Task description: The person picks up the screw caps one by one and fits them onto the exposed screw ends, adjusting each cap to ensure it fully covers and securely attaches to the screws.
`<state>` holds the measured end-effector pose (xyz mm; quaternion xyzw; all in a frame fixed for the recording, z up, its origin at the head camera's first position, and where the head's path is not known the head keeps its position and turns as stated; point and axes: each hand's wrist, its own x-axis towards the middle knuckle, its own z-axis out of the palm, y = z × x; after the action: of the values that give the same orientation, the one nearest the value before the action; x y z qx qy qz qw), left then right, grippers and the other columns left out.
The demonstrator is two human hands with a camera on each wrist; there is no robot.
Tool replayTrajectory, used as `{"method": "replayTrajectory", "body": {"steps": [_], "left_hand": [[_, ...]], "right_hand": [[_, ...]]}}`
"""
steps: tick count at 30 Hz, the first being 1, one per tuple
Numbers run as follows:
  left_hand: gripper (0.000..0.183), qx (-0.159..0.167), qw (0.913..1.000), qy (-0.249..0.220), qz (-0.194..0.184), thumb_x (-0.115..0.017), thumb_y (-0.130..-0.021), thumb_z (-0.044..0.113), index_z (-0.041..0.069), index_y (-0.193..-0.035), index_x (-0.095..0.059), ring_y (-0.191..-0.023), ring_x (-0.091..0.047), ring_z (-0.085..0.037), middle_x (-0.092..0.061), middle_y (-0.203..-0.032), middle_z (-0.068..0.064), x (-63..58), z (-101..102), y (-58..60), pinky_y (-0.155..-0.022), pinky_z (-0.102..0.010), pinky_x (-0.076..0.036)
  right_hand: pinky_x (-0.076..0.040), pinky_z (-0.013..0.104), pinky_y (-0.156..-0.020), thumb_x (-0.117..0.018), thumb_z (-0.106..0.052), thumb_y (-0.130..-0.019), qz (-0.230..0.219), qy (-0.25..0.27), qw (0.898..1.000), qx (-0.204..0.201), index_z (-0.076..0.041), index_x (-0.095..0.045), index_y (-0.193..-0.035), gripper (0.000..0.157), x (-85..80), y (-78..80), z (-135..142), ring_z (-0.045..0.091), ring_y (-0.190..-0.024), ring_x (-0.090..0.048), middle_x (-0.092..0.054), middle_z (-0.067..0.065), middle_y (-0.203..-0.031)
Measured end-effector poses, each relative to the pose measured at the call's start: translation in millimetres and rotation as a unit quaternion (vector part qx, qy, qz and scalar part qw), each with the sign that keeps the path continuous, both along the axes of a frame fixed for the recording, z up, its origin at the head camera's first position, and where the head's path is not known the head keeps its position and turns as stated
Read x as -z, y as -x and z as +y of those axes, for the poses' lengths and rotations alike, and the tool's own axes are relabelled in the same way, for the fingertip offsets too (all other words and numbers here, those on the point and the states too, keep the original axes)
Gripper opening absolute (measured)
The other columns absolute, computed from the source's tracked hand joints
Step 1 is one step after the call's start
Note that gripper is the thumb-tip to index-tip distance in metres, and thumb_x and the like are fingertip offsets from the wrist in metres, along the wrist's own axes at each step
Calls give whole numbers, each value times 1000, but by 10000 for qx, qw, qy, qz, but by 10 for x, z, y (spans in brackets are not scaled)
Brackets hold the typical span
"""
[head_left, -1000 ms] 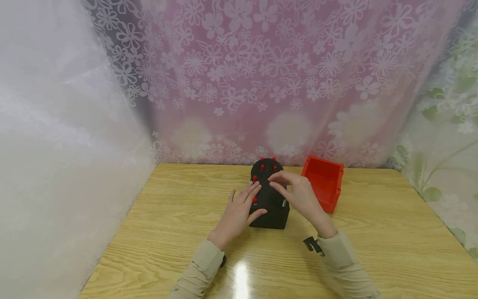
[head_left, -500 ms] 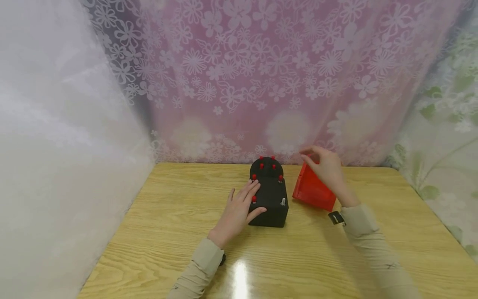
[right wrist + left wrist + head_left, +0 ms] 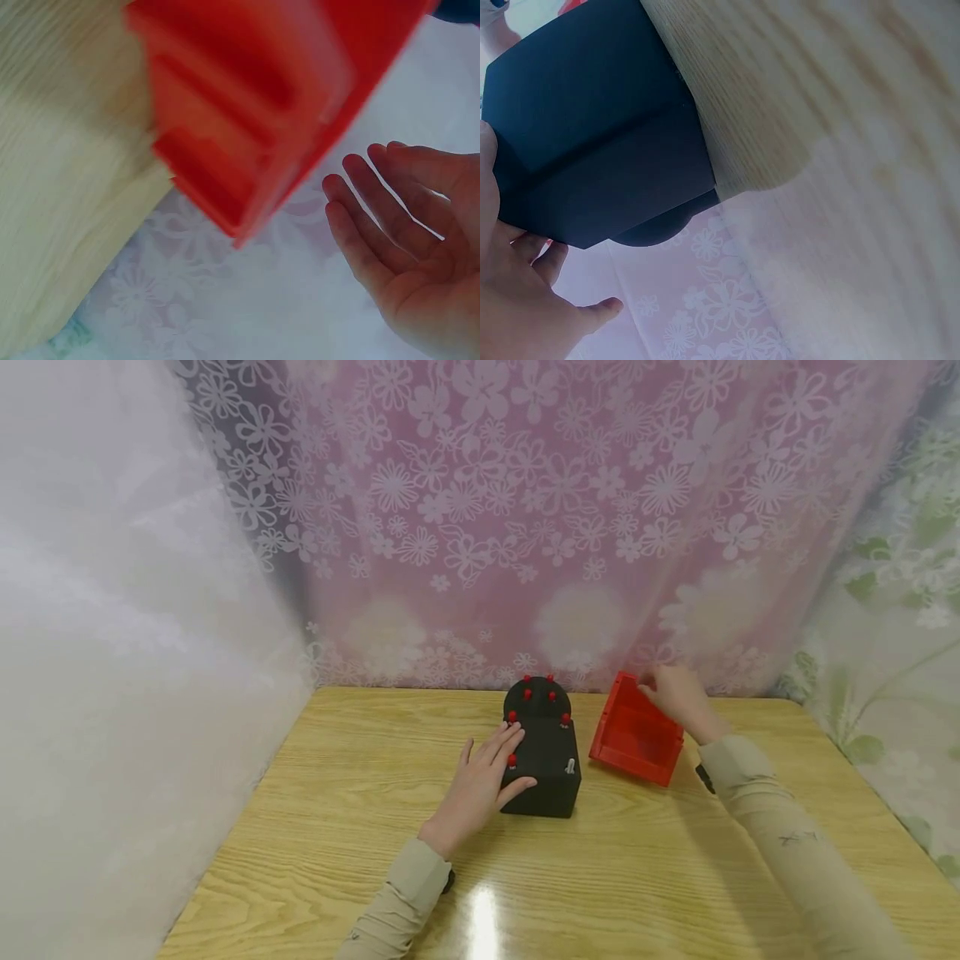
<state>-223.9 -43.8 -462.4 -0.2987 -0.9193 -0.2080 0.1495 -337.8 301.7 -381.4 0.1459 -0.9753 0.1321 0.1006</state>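
A black box with a rounded back part stands near the middle of the table. Several red knobs dot its top, and a bare silvery post sticks up at its right front corner. My left hand rests on the box's left side with fingers extended. To the right, an open red bin leans at an angle. Over its far right rim hovers my right hand; the right wrist view shows its fingers loosely bent, apart from the bin's wall, with nothing visible between them.
The wooden table reaches back to a pink floral curtain right behind the box and bin. Pale sheeting hangs along the left edge, and a leaf-patterned one along the right.
My right hand has moved from over the black box rightward to the red bin, then farther along its rim. The bin has turned and shifted slightly. My left hand has stayed put.
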Motion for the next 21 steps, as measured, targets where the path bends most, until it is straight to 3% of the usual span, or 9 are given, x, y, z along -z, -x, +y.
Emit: {"method": "replayTrajectory", "body": {"steps": [5, 10, 16, 21], "left_hand": [[76, -31, 9999, 46, -102, -50, -101, 55, 16, -162, -27, -156, -14, -13, -22, -168, 2, 4, -2, 5, -122, -60, -18], [76, -12, 10000, 43, 31, -52, -101, 54, 13, -161, -30, -155, -19, -18, -26, -167, -1, -4, 0, -3, -121, -62, -20], [75, -20, 10000, 55, 80, -53, -101, 53, 13, -160, -31, -155, -20, -18, -27, -166, -1, -2, 9, -14, -121, -62, -20], [75, 18, 9999, -40, 132, -55, -100, 52, 12, -160, -32, -155, -20, -18, -28, -166, -2, -7, -1, -19, -120, -63, -22]], "right_hand": [[-56, 50, -66, -67, -1, -93, 173, -384, 9989, -193, 8, -70, -88, 10, 199, 145, 95, 32, -68, -65, -69, 20, -78], [-42, 38, -52, -60, 5, -89, 175, -588, 9979, -228, -3, -55, -64, 27, 326, 192, 103, 22, -54, -47, -49, 7, -59], [-52, 48, -49, -56, 11, -87, 249, -1110, 9934, -105, 0, -56, -64, 25, 418, 122, 42, 35, -56, -61, -58, 17, -61], [-55, 49, -47, -57, 14, -85, 472, -1573, 9864, -70, 1, -56, -61, 27, 487, 68, 23, 37, -53, -61, -58, 19, -58]]}}
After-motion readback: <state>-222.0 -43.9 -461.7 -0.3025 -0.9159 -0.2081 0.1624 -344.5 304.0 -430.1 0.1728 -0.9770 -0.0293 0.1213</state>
